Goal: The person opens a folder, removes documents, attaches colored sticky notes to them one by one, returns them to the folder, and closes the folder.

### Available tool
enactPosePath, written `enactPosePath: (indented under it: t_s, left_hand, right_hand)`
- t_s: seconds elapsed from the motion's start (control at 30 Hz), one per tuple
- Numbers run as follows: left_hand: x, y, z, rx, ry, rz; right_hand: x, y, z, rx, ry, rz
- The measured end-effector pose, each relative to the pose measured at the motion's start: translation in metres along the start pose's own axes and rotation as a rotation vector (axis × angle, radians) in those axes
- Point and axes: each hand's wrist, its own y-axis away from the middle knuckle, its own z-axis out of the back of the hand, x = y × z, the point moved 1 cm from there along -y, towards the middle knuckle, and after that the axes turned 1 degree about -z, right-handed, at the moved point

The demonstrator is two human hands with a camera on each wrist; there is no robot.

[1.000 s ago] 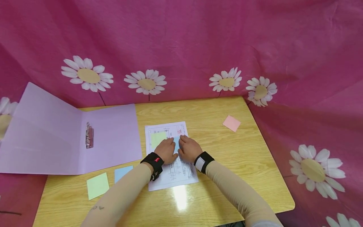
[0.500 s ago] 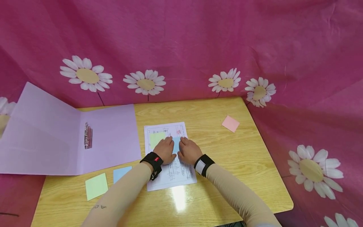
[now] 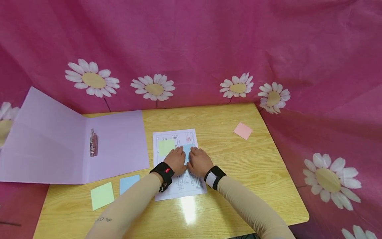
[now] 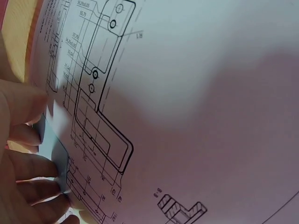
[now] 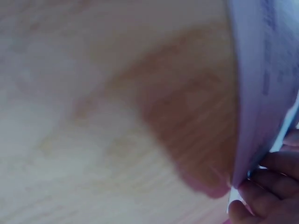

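Observation:
A light blue sticky note [image 3: 187, 149] lies on a printed technical drawing sheet [image 3: 188, 191]. My left hand [image 3: 176, 161] presses its fingertips along the note's left side. On the opposite side, the fingers of my right hand [image 3: 200, 162] touch the note close to the sheet's right edge. In the left wrist view, fingertips of the left hand [image 4: 32, 182] rest at the note's blue edge [image 4: 50, 142]. The right wrist view shows the right hand [image 5: 271, 191] at the sheet's border. A pale green sticky note [image 3: 166, 147] sits on the sheet's upper left.
At the left stands an opened lilac folder [image 3: 119, 142] with a metal clip [image 3: 94, 143]. Another green note [image 3: 102, 196] and another blue note [image 3: 129, 183] lie in front of it. A pink note [image 3: 243, 130] is at the right on the wooden table [image 3: 244, 186].
Both hands have shifted slightly toward me along the blue note, and more of its top shows now. The sheet and the other notes have stayed in place.

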Motion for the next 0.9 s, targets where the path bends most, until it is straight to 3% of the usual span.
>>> enactPosePath:
  t_s: [0.2, 0.3, 0.7, 0.9]
  left_hand:
    - [0.001, -0.001, 0.001, -0.024, -0.011, 0.007]
    - [0.002, -0.002, 0.001, -0.011, -0.004, 0.003]
    - [0.005, 0.0, 0.004, -0.01, 0.034, -0.021]
    - [0.005, 0.0, 0.003, -0.048, 0.024, -0.035]
  right_hand:
    - [-0.003, -0.002, -0.002, -0.049, -0.015, -0.052]
    - [-0.005, -0.003, -0.002, -0.034, -0.045, -0.07]
    - [-0.008, -0.011, 0.002, 0.02, -0.04, -0.072]
    - [-0.006, -0.017, 0.004, 0.01, -0.044, -0.039]
